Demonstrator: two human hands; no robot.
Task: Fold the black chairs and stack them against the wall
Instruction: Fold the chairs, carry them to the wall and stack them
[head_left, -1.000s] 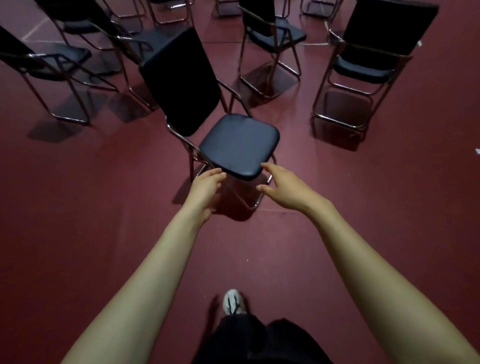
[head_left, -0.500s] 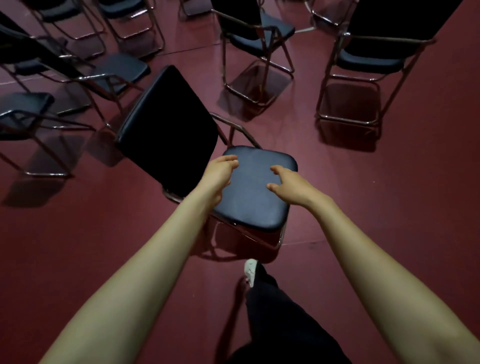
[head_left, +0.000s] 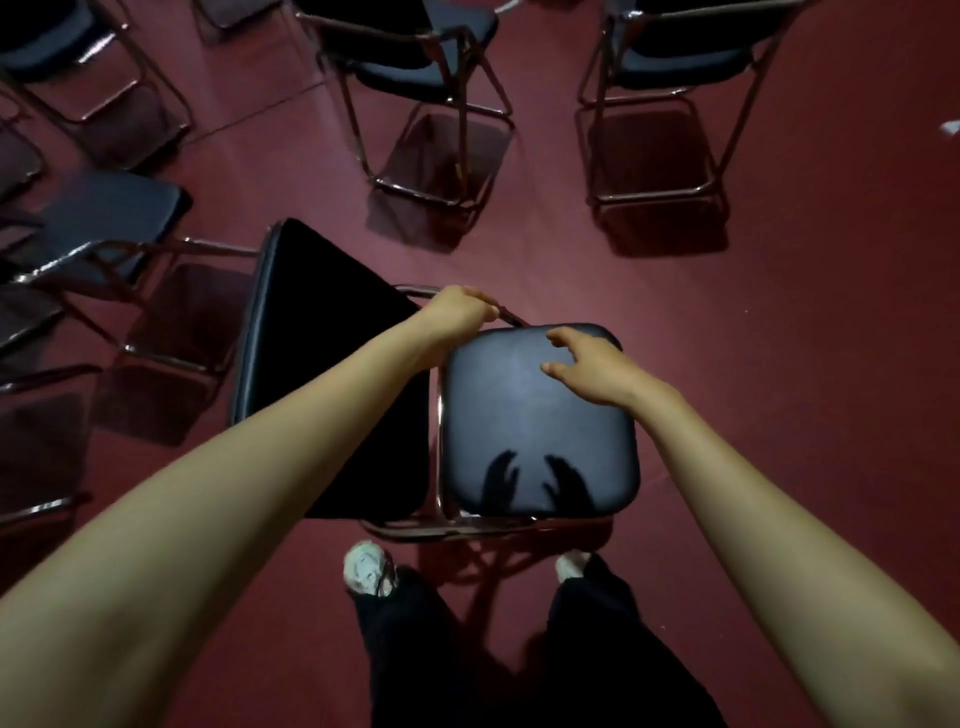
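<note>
The black chair (head_left: 439, 452) was found unfolded on the red floor (head_left: 779, 374), directly before the person's feet, with its backrest (head_left: 322, 364) to the left and its seat (head_left: 540, 426) level. The left hand (head_left: 457, 314) was closed round the chrome frame tube (head_left: 511, 318) at the seat's far side. The right hand (head_left: 592, 364) was held over the seat's far edge, fingers spread and loosely bent, with nothing yet gripped; contact could not be confirmed. The frame was judged rigid and moderately light, the padding soft and somewhat slick. Purchase would be better taken on the tube or seat rim, with fingers kept out of the hinge. Other chairs (head_left: 415, 67) were noted near on the far side, and a neighbouring chair (head_left: 104, 213) just beside the backrest. Open floor was seen to the right. No wall was in view.
</note>
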